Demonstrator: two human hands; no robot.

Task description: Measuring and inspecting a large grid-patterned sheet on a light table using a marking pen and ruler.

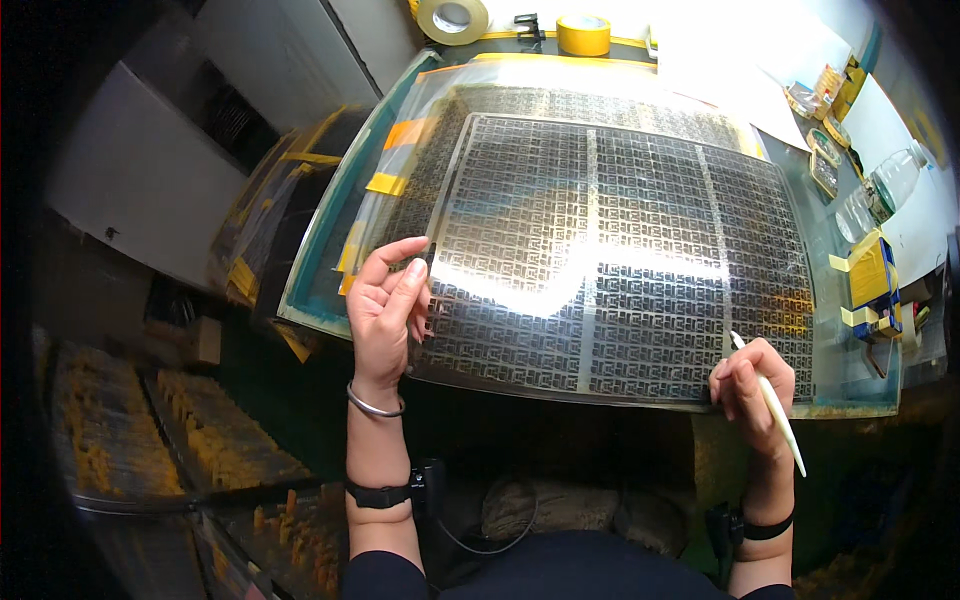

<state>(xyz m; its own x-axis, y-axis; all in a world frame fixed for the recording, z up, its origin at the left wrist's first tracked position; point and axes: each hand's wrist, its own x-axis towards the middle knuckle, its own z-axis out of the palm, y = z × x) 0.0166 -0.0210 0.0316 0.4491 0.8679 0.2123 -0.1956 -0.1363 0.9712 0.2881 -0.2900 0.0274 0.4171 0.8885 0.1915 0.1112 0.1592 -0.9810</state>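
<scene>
A large shiny metal sheet (610, 250) covered with a fine grid of small cut-out parts lies on a glass-topped frame (320, 300). My left hand (388, 310) rests at the sheet's left edge, thumb and fingers pinching that edge. My right hand (752, 388) sits at the sheet's near right corner, gripping a thin white pointed stick (772, 405) like a pen, its tip touching the sheet.
Two rolls of yellow tape (453, 18) (583, 34) stand at the far edge. Clear plastic bottles (880, 190) and small containers (825, 160) line the right side. Yellow tape strips (388, 183) hold film at the frame's left. Trays of small yellowish parts (210, 440) lie lower left.
</scene>
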